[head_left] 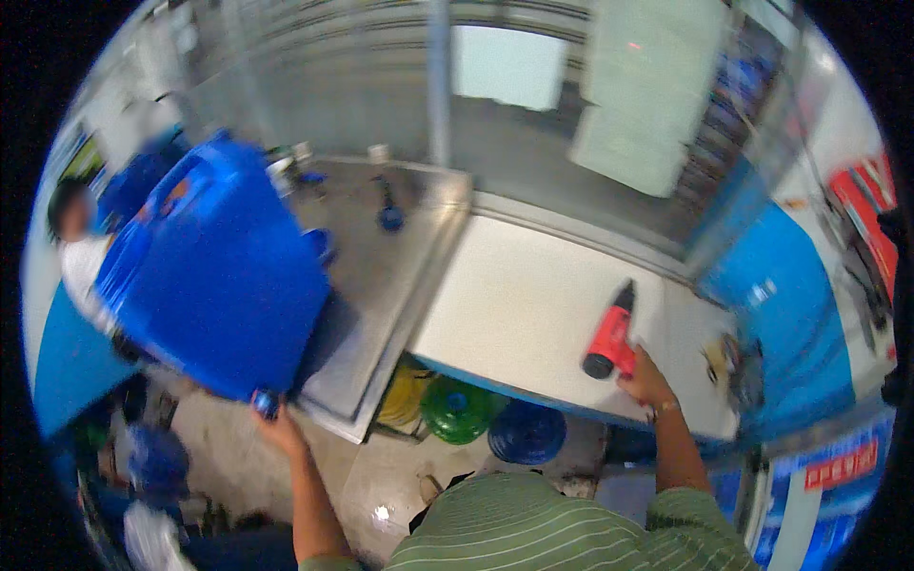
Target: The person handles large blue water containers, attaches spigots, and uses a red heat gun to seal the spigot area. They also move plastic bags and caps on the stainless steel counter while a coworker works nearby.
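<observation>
Gripping the red power drill (611, 335) on the white benchtop (514, 305), the right hand (645, 379) should keep its fingers clamped around the handle while the left hand (278, 423), closed on the big blue container's (214, 266) corner over the steel table (381, 266), steadies it.

shirt: green, pale stripes | sleeves: short | right wrist (664, 407): bracelet

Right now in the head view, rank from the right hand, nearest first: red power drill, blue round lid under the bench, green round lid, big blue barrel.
1. red power drill: on the white bench, touched by the right hand.
2. blue round lid: below the bench edge, to the hand's left.
3. green round lid: further left, beside the blue one.
4. big blue barrel: far left, at the left hand.
</observation>
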A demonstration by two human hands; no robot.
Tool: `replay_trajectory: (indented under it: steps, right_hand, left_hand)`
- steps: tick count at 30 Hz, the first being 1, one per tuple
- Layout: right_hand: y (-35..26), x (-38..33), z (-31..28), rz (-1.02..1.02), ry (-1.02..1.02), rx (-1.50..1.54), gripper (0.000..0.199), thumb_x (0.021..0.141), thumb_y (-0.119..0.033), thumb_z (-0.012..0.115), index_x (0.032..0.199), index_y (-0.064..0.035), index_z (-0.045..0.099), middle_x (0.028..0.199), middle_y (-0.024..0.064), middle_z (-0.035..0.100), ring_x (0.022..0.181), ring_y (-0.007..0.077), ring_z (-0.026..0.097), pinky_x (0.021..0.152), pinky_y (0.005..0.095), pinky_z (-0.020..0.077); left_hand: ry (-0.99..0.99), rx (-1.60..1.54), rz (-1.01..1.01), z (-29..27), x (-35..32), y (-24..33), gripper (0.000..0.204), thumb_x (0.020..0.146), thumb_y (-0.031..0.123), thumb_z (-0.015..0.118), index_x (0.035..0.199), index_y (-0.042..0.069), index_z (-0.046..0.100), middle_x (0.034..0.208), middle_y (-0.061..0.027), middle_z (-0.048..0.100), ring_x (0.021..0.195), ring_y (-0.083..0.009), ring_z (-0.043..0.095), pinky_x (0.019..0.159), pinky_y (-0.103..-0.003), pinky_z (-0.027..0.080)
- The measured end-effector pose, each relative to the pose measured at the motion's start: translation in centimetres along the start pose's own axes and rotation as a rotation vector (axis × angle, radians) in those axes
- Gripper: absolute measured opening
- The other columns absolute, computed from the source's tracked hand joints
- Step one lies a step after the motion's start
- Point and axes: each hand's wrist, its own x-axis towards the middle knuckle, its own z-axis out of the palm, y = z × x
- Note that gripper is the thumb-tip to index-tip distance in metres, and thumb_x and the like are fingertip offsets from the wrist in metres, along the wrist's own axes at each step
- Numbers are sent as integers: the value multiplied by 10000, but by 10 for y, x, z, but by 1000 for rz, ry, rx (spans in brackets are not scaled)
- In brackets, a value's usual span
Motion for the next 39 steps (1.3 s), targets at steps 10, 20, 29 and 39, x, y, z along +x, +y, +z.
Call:
replay_trajectory:
  steps: [10, 20, 29, 39]
  right_hand:
    - [-5, -9, 26, 26, 371, 78, 432, 731, -94, 732, 1121, 23, 586, 1042, 170, 640, 972, 343, 606, 884, 410, 470]
    - [-166, -106, 10, 57, 247, 885, 361, 867, -161, 610, 1193, -24, 536, 919, 61, 608, 648, 110, 505, 595, 262, 437]
    - [-308, -143, 67, -230, -461, 1185, 445, 874, -156, 594, 1262, 20, 467, 1051, 127, 586, 754, 167, 584, 665, 304, 489]
    - [-362, -150, 105, -194, -627, 825, 326, 928, -203, 613, 1182, -8, 556, 874, 42, 614, 774, 118, 581, 722, 277, 485]
  left_hand:
    - [49, -207, -67, 14, -4, -1, 667, 740, -20, 740, 1317, 90, 424, 1143, -112, 560, 1000, -205, 583, 850, -300, 491]
    - [-5, -280, -179, 13, -8, -3, 527, 794, 7, 716, 1247, 31, 448, 1068, -68, 605, 927, -128, 586, 788, -256, 482]
    - [-53, -351, -118, 7, 0, -7, 481, 801, 25, 723, 1223, 45, 493, 1019, -60, 636, 867, -116, 604, 728, -240, 488]
    - [-86, -107, 78, 0, 7, -15, 538, 745, 37, 741, 1234, 85, 521, 1014, -94, 609, 836, -159, 582, 760, -298, 498]
